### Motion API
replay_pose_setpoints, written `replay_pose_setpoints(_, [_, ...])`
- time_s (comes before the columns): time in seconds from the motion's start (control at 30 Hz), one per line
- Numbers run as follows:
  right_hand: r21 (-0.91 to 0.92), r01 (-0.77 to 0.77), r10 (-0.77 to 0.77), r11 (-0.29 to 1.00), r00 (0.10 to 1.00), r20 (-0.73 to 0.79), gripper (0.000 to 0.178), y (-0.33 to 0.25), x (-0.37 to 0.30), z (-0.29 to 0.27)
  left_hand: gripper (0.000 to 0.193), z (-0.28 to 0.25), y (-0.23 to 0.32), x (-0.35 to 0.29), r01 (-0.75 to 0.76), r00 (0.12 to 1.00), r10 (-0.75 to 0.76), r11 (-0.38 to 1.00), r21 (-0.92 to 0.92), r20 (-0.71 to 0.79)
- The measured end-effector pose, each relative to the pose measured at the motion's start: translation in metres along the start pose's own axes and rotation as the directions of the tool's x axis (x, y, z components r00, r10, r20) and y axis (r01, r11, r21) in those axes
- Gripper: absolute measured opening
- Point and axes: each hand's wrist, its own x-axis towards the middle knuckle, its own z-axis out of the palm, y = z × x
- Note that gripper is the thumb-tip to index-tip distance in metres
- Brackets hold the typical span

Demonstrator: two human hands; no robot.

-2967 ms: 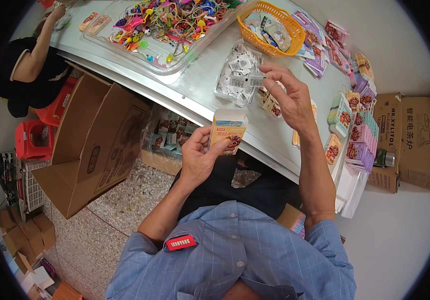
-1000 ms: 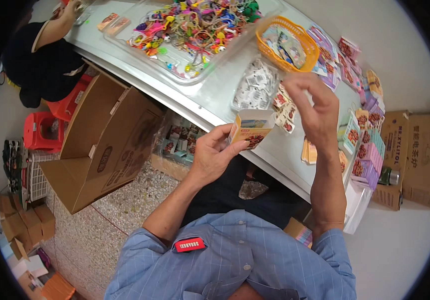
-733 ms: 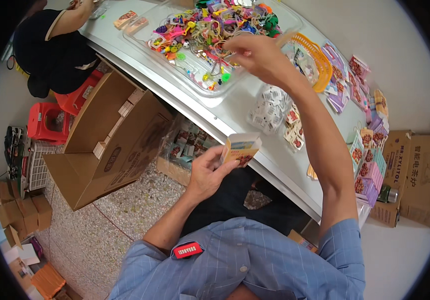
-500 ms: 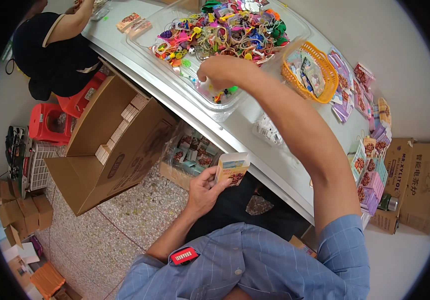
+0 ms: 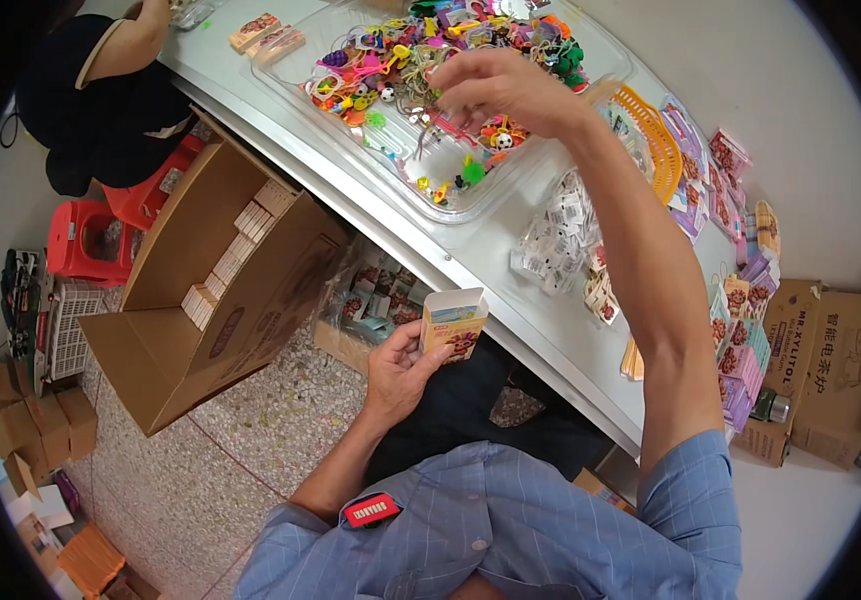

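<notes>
My left hand [image 5: 398,372] is closed round a small yellow carton [image 5: 454,325] with pictures on its front, held upright off the table's near edge. The carton's top flap stands up. Over a clear plastic tub [image 5: 351,160] my right hand [image 5: 506,90] reaches out, palm down, its fingers bent and apart. Beneath it lies a heap of small colourful toys and looped cords [image 5: 381,65]. I make out nothing held between those fingers. A green spiky ball [image 5: 473,172] rests near the tub's front corner.
A yellow basket [image 5: 667,150] and a pile of small clear packets [image 5: 556,235] stand right of the tub. Printed cartons [image 5: 741,340] line the table's right end. A big open cardboard box [image 5: 221,290] is at left on the floor, near red stools [image 5: 86,240] and another person [image 5: 91,100].
My right hand has moved from the tub's near side, back and to the right over the toys, its fingers spreading. My left hand and the carton have shifted slightly left and up.
</notes>
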Motion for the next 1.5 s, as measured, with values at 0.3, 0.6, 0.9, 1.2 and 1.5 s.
replay_pose_setpoints(0.3, [0.445, 0.167, -0.056, 0.88, 0.966, -0.253, 0.023, -0.033, -0.091, -0.011, 0.034, 0.027, 0.019, 0.02, -0.083, 0.996, 0.083, 0.997, -0.001, 0.036])
replay_pose_setpoints(0.6, [0.19, 0.199, -0.153, 0.962, 0.961, -0.228, 0.019, -0.051, -0.202, 0.042, 0.036, 0.074, 0.027, 0.03, -0.12, 0.977, 0.134, 0.988, -0.092, 0.168])
replay_pose_setpoints(0.9, [-0.723, 0.269, -0.576, 0.636, 0.789, -0.213, 0.028, -0.015, -0.238, 0.092, 0.04, 0.085, 0.019, 0.02, -0.145, 0.958, 0.167, 0.983, -0.109, 0.233])
replay_pose_setpoints(1.2, [-0.687, 0.336, -0.523, 0.645, 0.849, -0.076, 0.04, -0.021, -0.236, 0.096, 0.038, 0.065, 0.008, 0.028, -0.167, 0.969, 0.162, 0.986, 0.012, 0.189])
replay_pose_setpoints(1.5, [-0.537, 0.231, -0.352, 0.811, 0.927, -0.132, 0.027, -0.036, -0.058, 0.024, 0.038, 0.035, -0.005, 0.017, -0.077, 0.994, 0.073, 0.996, 0.043, 0.084])
